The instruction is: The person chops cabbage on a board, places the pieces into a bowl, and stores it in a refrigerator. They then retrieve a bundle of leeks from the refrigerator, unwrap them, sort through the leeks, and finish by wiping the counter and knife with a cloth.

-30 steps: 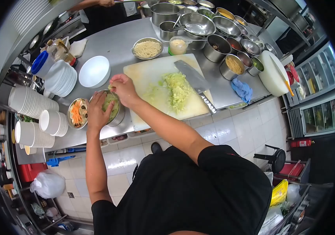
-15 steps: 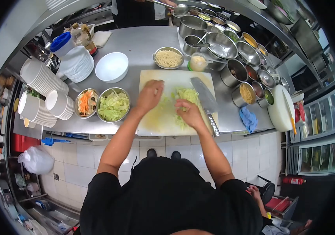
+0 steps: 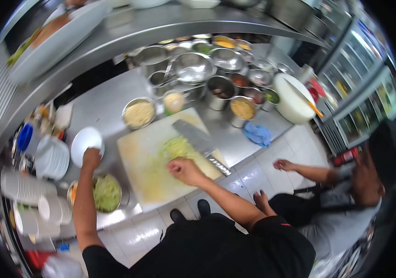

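My left hand [image 3: 92, 158] is over the near rim of the white bowl [image 3: 87, 144]; its fingertips are hidden inside the bowl. My right hand [image 3: 180, 169], fingers curled, is above the cutting board [image 3: 133, 153], at the near edge of the shredded cabbage [image 3: 177, 147]. Whatever it holds, if anything, cannot be made out. The cleaver [image 3: 193, 135] lies on the board to the right of the cabbage, its handle pointing toward the near right. A metal bowl of cut cabbage [image 3: 106, 193] sits to the left of the board.
A bowl of noodles [image 3: 139, 113] stands behind the board. Metal pots and pans [image 3: 191, 67] crowd the back right, near a blue cloth [image 3: 257, 134]. Stacked white plates [image 3: 52, 158] and containers are at left. A person [image 3: 341, 199] is at the right, one hand extended.
The view has turned and tilted. My left hand has moved from above the board to the white bowl. My right hand has stayed near the cabbage, fingers now curled. A person has come into view at right.
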Demonstrator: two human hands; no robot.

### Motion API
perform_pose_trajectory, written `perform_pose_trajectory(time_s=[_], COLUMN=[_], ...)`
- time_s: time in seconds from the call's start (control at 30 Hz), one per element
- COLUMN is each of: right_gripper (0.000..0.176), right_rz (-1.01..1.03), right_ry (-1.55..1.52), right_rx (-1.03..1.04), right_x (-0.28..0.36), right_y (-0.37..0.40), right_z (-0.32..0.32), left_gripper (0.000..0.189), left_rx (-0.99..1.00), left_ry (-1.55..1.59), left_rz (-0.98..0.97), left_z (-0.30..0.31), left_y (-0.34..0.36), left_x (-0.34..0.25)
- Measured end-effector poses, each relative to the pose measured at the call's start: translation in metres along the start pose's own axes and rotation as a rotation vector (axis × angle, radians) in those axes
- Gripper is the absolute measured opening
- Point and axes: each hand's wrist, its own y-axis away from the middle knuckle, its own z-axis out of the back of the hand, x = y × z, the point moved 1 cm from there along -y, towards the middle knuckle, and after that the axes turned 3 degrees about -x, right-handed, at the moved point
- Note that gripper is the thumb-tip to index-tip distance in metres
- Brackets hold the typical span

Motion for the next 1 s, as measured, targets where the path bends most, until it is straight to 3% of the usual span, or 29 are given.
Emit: perform_pose_trajectory(time_s=[0.03, 0.1, 0.13, 0.2, 0.23, 0.3, 0.37, 0.43, 0.5, 0.57, 0.63, 0.7, 0.77, 0.83, 1.0], right_gripper=[0.015, 0.016, 0.016, 0.017, 0.017, 0.017, 0.018, 0.019, 0.021, 0.019, 0.022, 0.029, 0.032, 0.037, 0.036], right_rz=[-0.009, 0.058, 0.050, 0.497, 0.486, 0.195, 0.203, 0.161, 0.162, 0.097, 0.191, 0.087, 0.034, -0.099, -0.087], right_ry=[0.009, 0.158, 0.161, 0.294, 0.303, 0.051, 0.087, 0.054, 0.077, 0.108, 0.492, 0.606, 0.650, 0.747, 0.644], right_rx=[-0.061, 0.096, 0.055, -0.036, -0.062, -0.011, -0.039, -0.052, -0.154, -0.316, -0.480, -0.419, -0.384, -0.344, -0.432], right_x=[0.003, 0.006, 0.002, -0.004, -0.003, -0.002, 0.013, 0.015, 0.009, -0.015, -0.046, -0.035, -0.031, -0.042, -0.069], right_y=[0.001, 0.002, 0.002, 0.004, 0.004, 0.007, 0.010, 0.012, 0.013, 0.019, 0.022, 0.032, 0.036, 0.036, 0.023], right_z=[0.003, 0.004, 0.002, -0.003, -0.006, -0.011, -0.006, -0.005, 0.005, 0.017, 0.040, 0.060, 0.066, 0.066, 0.073], left_gripper=[0.021, 0.019, 0.019, 0.017, 0.017, 0.017, 0.021, 0.028, 0.043, 0.040, 0.035, 0.030, 0.034, 0.041, 0.046], left_rx=[-0.058, -0.070, -0.082, -0.070, -0.075, -0.160, -0.063, -0.111, -0.289, -0.408, -0.618, -0.454, -0.449, -0.247, -0.204], left_ry=[0.006, 0.012, 0.005, 0.102, 0.099, 0.076, -0.010, -0.080, 0.060, 0.363, 0.434, 0.910, 0.951, 1.125, 1.045], left_rz=[-0.039, 0.052, 0.013, 0.106, 0.077, 0.095, 0.153, 0.189, 0.139, -0.020, -0.061, 0.015, -0.083, -0.081, -0.238], left_z=[-0.005, 0.010, 0.013, 0.016, 0.010, -0.004, -0.002, 0.010, 0.031, 0.031, 0.062, 0.099, 0.090, 0.076, 0.036], left_y=[-0.010, -0.026, -0.038, -0.060, -0.073, -0.098, -0.114, -0.116, -0.112, -0.110, -0.081, -0.050, -0.039, -0.033, -0.051], left_x=[0.003, -0.008, -0.010, -0.005, 0.005, 0.017, 0.021, 0.012, -0.005, -0.018, -0.071, -0.127, -0.162, -0.195, -0.256])
